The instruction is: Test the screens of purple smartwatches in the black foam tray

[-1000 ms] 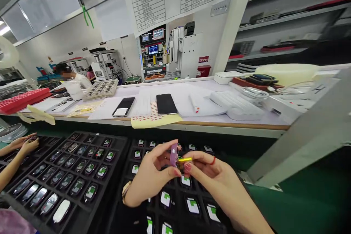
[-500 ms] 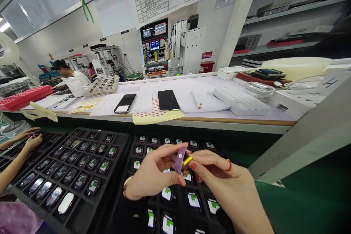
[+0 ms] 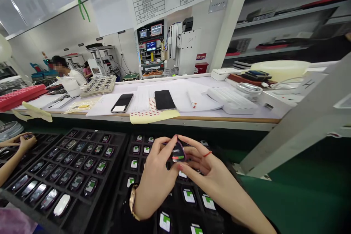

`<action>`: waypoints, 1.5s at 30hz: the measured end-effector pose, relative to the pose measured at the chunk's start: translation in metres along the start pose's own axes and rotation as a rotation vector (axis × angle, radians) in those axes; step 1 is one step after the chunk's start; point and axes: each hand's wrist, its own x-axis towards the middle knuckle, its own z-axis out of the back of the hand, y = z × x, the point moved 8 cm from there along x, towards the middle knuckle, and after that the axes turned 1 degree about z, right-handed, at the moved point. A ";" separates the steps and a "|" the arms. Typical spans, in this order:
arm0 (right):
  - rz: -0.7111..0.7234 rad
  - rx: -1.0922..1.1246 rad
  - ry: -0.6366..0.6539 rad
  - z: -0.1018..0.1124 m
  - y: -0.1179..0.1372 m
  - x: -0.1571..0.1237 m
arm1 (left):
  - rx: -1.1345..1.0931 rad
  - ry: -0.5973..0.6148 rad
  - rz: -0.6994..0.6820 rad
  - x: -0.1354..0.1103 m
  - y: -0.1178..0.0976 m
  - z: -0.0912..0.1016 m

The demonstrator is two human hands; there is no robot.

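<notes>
My left hand (image 3: pixel 156 181) and my right hand (image 3: pixel 204 170) both pinch one small purple-edged device (image 3: pixel 177 152) with a dark screen, held just above a black compartment tray (image 3: pixel 153 175). The screen faces up toward me and shows a small green and red mark. Left thumb and forefinger grip its left edge; right fingertips press its right and lower edge. The tray under my hands holds several similar small devices with green and white labels.
A second black tray (image 3: pixel 68 168) of devices lies to the left, where another person's hands (image 3: pixel 22 142) work. Behind runs a white bench with two dark phones (image 3: pixel 123 102), a red-dot sticker sheet (image 3: pixel 153 114), a white keyboard-like block (image 3: pixel 233 101). A grey slanted beam (image 3: pixel 296 131) stands right.
The device was held on edge with a yellow part at my right fingertips; now it lies screen-up between both hands, lower and closer to the tray. The yellow part is out of sight.
</notes>
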 end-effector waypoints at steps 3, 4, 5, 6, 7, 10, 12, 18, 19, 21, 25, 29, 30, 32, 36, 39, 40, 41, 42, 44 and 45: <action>0.007 -0.003 0.010 0.001 -0.006 0.001 | -0.017 0.034 0.008 -0.001 0.002 -0.002; -0.002 0.005 0.015 0.002 -0.008 0.001 | -0.030 0.037 0.018 -0.002 0.003 -0.003; -0.010 0.014 0.018 0.002 -0.009 0.001 | -0.048 0.040 0.027 -0.002 0.004 -0.003; -0.013 0.019 0.017 0.003 -0.009 0.001 | -0.070 0.044 0.033 -0.003 0.005 -0.003; -0.010 0.018 0.011 0.004 -0.008 0.001 | -0.091 0.049 0.034 -0.004 0.005 -0.003; 0.026 0.016 0.002 0.004 -0.002 -0.002 | -0.127 0.034 -0.009 -0.005 0.001 -0.001; 0.060 0.040 0.005 0.000 0.005 -0.004 | -0.116 -0.002 -0.052 -0.007 -0.003 0.002; 0.131 0.089 -0.027 -0.006 0.019 -0.005 | -0.076 -0.085 -0.127 -0.010 -0.010 0.006; 0.124 0.097 -0.019 -0.006 0.018 -0.005 | -0.076 -0.092 -0.131 -0.010 -0.010 0.006; 0.094 0.118 0.021 -0.008 0.015 -0.005 | -0.078 -0.102 -0.139 -0.010 -0.010 0.006; 0.064 0.103 0.059 -0.007 0.011 -0.006 | -0.083 -0.114 -0.146 -0.009 -0.011 0.007; 0.073 0.021 0.005 -0.005 0.012 -0.005 | -0.069 -0.115 -0.169 -0.009 -0.012 0.007; 0.072 0.004 -0.014 -0.005 0.012 -0.005 | -0.067 -0.116 -0.176 -0.009 -0.013 0.007; 0.077 -0.022 -0.060 -0.005 0.013 -0.003 | -0.063 -0.117 -0.184 -0.009 -0.013 0.006; 0.090 -0.035 -0.069 -0.004 0.015 -0.002 | -0.058 -0.105 -0.182 -0.009 -0.011 0.004; 0.103 -0.038 -0.041 -0.004 0.016 -0.002 | -0.064 -0.088 -0.158 -0.009 -0.007 0.002; 0.108 -0.039 -0.042 -0.003 0.017 -0.002 | -0.068 -0.081 -0.148 -0.009 -0.006 0.001; 0.113 -0.037 -0.047 -0.002 0.017 -0.002 | -0.074 -0.074 -0.139 -0.009 -0.005 0.000; 0.113 -0.028 -0.048 -0.002 0.017 -0.001 | -0.081 -0.067 -0.129 -0.009 -0.004 0.000; 0.092 0.004 -0.031 -0.003 0.015 -0.001 | -0.098 -0.039 -0.095 -0.009 -0.003 -0.002; 0.076 0.026 -0.020 -0.003 0.013 0.000 | -0.110 -0.021 -0.072 -0.008 -0.002 -0.003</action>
